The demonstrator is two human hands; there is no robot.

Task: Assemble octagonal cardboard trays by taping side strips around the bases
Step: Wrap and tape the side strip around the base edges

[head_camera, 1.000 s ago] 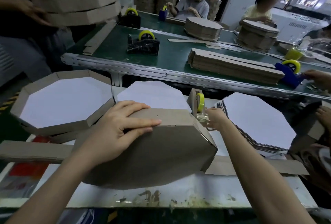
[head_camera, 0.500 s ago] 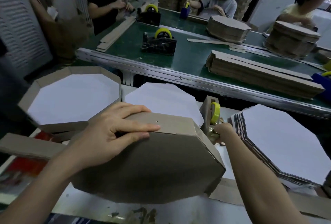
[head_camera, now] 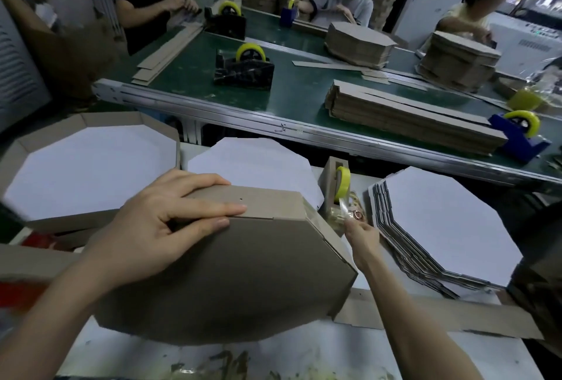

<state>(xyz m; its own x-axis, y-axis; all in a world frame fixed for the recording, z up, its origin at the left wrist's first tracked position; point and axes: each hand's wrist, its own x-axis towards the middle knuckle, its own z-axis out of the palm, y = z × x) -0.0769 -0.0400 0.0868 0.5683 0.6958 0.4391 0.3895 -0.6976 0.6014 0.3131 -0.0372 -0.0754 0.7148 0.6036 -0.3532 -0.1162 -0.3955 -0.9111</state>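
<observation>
An octagonal brown cardboard tray [head_camera: 243, 282] stands tilted on its edge on the white table, its brown underside facing me. My left hand [head_camera: 161, 227] presses the side strip [head_camera: 267, 203] against the tray's top edge, with fingers laid over the strip. My right hand [head_camera: 362, 240] pinches the clear tape end [head_camera: 345, 209] just below a small cardboard dispenser with a yellow tape roll [head_camera: 340, 182], right of the tray. A finished tray [head_camera: 88, 173] with a white inside sits at the left. A white base [head_camera: 255, 160] lies behind the held tray.
A stack of white octagonal bases [head_camera: 444, 227] lies at the right. Loose cardboard strips [head_camera: 425, 316] lie under the tray. Beyond runs a green conveyor [head_camera: 298, 91] carrying a black tape dispenser [head_camera: 243, 69], a strip stack [head_camera: 407, 118] and a blue dispenser [head_camera: 520, 136]. Other people work at the far side.
My right hand has drawn back from the tape roll toward me, pulling the tape end out. My left hand keeps pressing the strip. The view has shifted.
</observation>
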